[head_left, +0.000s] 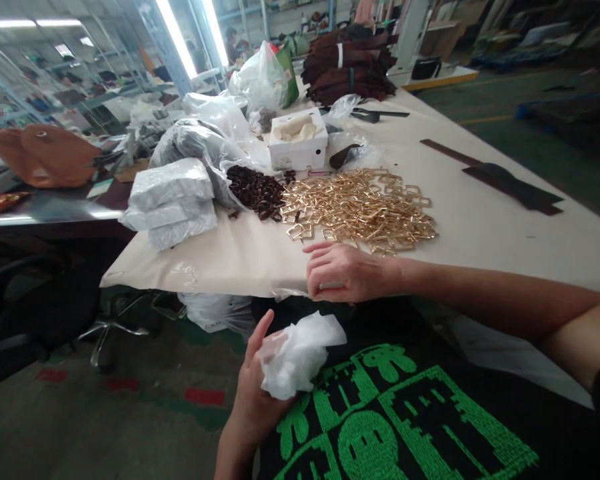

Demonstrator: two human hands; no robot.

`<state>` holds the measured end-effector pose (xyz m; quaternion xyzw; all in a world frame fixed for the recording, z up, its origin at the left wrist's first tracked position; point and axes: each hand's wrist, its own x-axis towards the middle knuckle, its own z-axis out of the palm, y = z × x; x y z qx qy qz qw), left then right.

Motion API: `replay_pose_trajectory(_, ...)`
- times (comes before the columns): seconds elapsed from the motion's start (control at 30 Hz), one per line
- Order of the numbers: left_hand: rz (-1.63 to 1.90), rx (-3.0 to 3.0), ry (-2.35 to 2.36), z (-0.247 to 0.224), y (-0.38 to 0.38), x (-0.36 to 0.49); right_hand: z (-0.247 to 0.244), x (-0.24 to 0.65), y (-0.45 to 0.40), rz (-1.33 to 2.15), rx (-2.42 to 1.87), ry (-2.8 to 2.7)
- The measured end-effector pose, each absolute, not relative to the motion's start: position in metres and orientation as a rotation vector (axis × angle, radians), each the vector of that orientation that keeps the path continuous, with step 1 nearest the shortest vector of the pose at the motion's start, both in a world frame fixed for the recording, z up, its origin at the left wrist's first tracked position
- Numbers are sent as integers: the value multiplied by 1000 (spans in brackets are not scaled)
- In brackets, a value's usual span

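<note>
Black shirt [420, 413] with a green print fills the near foreground, below the near edge of the counter [230, 260], which is covered in a pale sheet. Toward the far end of the counter lies a bundle [350, 63] of dark brown material, with a pale band around it. Along the left edge sits a grey plastic bag [190, 147]. Gold frames [360, 213] spread in a loose pile near the middle of the near edge. Silvery packs [170, 197] are stacked close to the near left corner, and dark straps [510, 182] lie toward the right edge. Just behind the frames stands a white box [299, 153] with cream pieces in it. Dark loops [257, 192] form a smaller heap touching the frames' left side. At the near edge, the right hand [347, 272] is just beside the frames, fingers curled; whether they grip anything cannot be told. Below that edge, the left hand [255, 387] is closed around a crumpled white wad [300, 357], thumb raised, other fingers mostly hidden.
</note>
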<state>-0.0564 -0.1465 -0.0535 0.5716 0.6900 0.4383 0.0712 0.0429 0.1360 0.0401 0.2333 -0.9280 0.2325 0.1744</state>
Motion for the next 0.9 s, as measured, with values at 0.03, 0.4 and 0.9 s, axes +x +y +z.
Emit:
replay_pose_trajectory(0.03, 1304, 1758, 2117, -53, -146, -58, 44, 44, 136, 651, 690, -2649)
replay_pose_trajectory(0.4, 1133, 1907, 2025, -35, -130, -58, 79, 57, 118, 342, 1003, -2769)
replay_pose_trajectory(0.9, 1175, 1563, 2564, -47, -110, -47, 58, 74, 101, 23, 622, -2659)
